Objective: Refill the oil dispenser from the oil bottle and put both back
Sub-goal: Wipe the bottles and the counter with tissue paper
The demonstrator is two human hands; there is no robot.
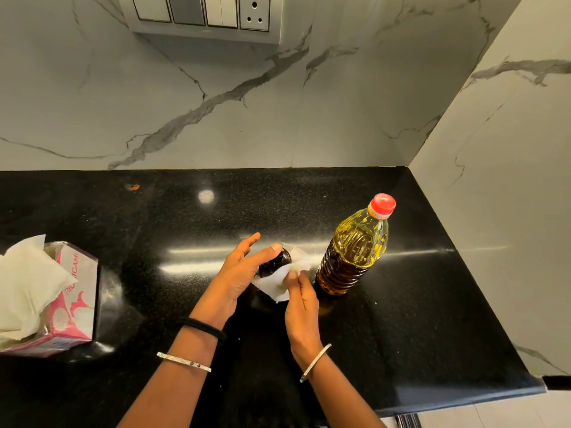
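Left hand (239, 270) steadies the dark oil dispenser (275, 262) with straight fingers, right hand (301, 307) pinches a tissue (275, 285) against it, and the capped oil bottle (355, 251) stands upright just beside, nearest the right hand.

Your left hand (242, 271) is spread, fingers straight and pointing forward, thumb extended. Your right hand (301, 307) pinches a tissue (272, 287) between thumb and fingers. Both forearms angle inward.
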